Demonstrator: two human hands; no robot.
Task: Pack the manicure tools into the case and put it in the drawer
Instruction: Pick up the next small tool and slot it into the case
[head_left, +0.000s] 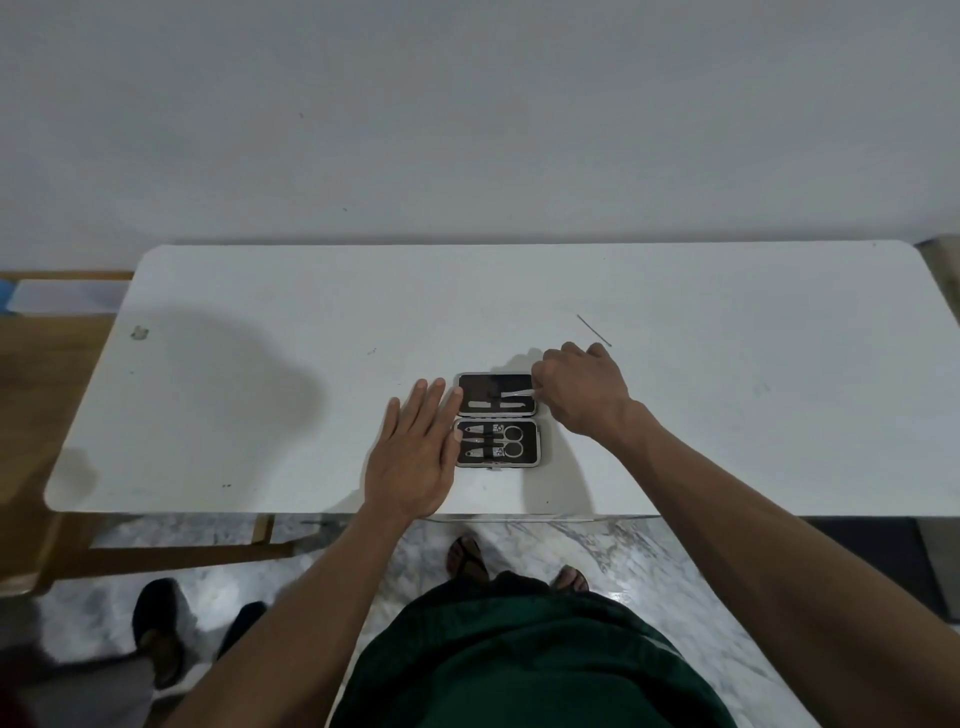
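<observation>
A small black manicure case (497, 380) lies open on the white table (727, 415), its two halves one behind the other. The near half holds scissors (511, 441) and clippers (475, 441) under a strap. The far half holds a flat file (480, 404). My right hand (576, 389) pinches a thin metal tweezers-like tool (517, 396) over the far half, its tip pointing left. My left hand (415, 452) lies flat, fingers spread, against the case's left edge. A thin metal pick (594, 329) lies loose on the table behind my right hand.
The table's front edge runs just below the case. A wooden piece of furniture (52, 415) stands to the left. Marble floor, my sandalled feet (470, 558) and another person's feet (166, 639) are below. No drawer is visible.
</observation>
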